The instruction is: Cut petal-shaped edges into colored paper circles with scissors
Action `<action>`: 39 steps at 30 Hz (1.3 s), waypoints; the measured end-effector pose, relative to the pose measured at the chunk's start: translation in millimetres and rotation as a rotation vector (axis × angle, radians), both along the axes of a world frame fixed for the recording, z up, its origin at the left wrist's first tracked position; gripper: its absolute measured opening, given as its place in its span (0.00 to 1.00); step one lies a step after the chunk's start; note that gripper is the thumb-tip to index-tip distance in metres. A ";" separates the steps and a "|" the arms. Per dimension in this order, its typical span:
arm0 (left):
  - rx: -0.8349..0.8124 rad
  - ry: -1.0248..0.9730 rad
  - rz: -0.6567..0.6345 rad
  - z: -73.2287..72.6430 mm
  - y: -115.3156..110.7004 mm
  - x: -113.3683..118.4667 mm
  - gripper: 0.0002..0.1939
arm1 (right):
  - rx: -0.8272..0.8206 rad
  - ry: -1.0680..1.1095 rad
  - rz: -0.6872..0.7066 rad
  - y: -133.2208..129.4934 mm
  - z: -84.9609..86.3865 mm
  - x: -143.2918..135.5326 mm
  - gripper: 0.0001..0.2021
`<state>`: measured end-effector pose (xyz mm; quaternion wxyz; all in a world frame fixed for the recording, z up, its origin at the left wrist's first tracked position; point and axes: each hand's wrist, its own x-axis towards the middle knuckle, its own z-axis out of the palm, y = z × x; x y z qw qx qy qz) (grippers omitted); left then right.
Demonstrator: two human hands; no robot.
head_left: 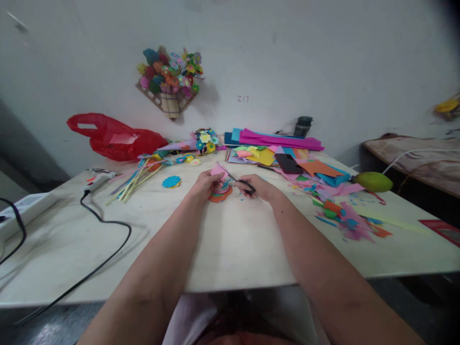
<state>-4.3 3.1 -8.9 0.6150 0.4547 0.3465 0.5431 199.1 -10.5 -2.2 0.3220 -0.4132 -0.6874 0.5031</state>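
Note:
My left hand [207, 184] pinches a small piece of pink paper [217, 170] above the middle of the table. In my right hand [257, 187] is a pair of scissors [247, 186] with black handles, its blades pointing left at the pink paper. Whether the blades touch the paper is too small to tell. Beneath my hands lies a loose pile of coloured paper cut-outs [220, 196], orange at the bottom, partly covered by my left hand. A blue scalloped paper flower [171, 181] rests to the left, with a yellow edge showing under it.
Paper strips [131, 179] and a red plastic bag [117, 139] lie at the left. A black cable [104, 221] runs from a glue gun [102, 179]. Paper scraps [354, 223], a phone [288, 163] and a green fruit-like object [373, 181] are on the right. Paper flowers [168, 72] hang on the wall.

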 end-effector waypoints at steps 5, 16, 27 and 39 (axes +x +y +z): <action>-0.020 -0.005 0.022 -1.4 1.3 0.4 0.13 | -0.002 -0.006 -0.006 0.1 -0.1 -0.9 0.15; -0.054 -0.020 0.023 -1.9 1.6 -0.4 0.10 | -0.007 0.008 -0.019 -2.1 2.6 -1.2 0.14; -0.050 -0.029 0.018 -2.1 2.2 -0.2 0.08 | -0.023 0.007 -0.054 -3.4 4.1 -3.2 0.13; -0.074 -0.065 0.055 1.2 -2.2 2.4 0.11 | 0.012 0.034 -0.046 -0.9 0.2 -1.7 0.15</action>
